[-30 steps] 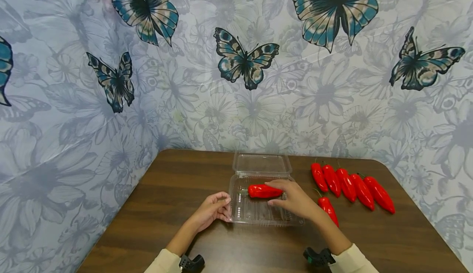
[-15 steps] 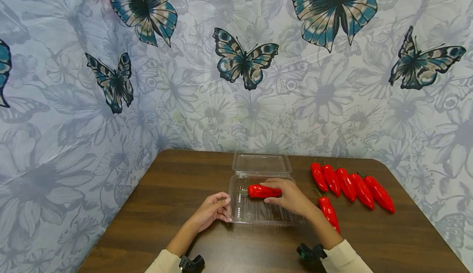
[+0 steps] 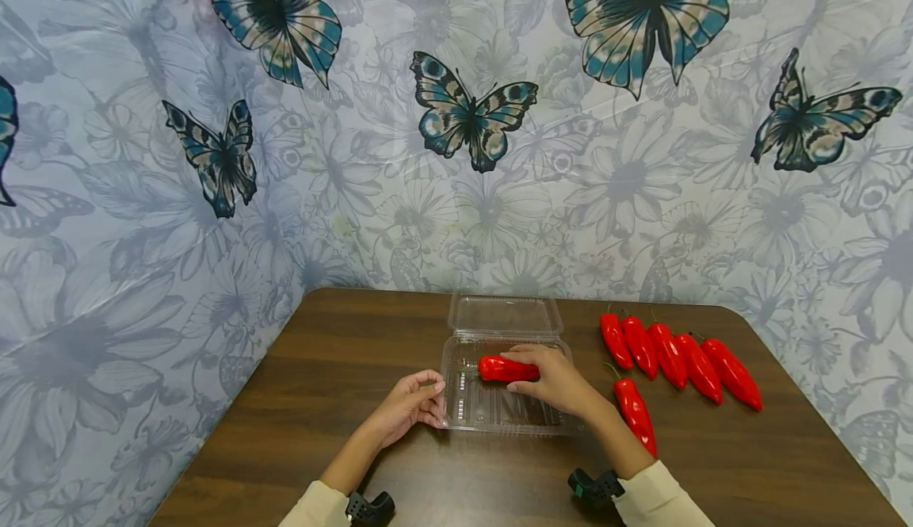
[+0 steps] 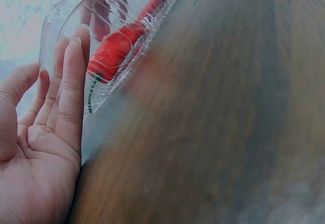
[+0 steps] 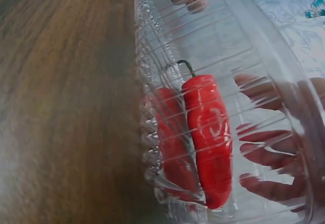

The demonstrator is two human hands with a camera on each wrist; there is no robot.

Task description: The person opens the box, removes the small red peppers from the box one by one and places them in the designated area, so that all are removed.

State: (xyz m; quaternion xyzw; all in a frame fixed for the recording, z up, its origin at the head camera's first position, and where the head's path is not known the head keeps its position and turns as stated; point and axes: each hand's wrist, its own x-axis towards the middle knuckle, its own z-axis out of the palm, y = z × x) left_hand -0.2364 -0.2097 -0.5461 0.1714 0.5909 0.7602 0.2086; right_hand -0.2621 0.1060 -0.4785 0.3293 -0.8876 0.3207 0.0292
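Observation:
A clear plastic clamshell container [image 3: 492, 414] lies on the table with its lid [image 3: 506, 317] folded back. On its floor, toward the far side, rests a red chilli pepper [image 3: 502, 368] with its green stem pointing left. My left hand [image 3: 405, 410] pinches the container's left rim between thumb and fingers. My right hand [image 3: 556, 383] reaches into the container over the pepper's right end, which it partly hides. Through the ribbed wall in the right wrist view, the right fingers [image 5: 266, 150] show stretched out beside the pepper [image 5: 209, 140], with a gap between.
Another red chilli pepper [image 3: 633, 416] lies right of the container, close by the right forearm. Farther right, several more red peppers [image 3: 670, 359] lie slanted in a row on the brown wooden table [image 3: 285, 416]. A butterfly-patterned cloth [image 3: 342, 234] hangs behind the table.
My right hand and forearm have shifted slightly left over the pepper in the container, uncovering more of the loose pepper beside the forearm. The left hand, container and peppers have stayed put.

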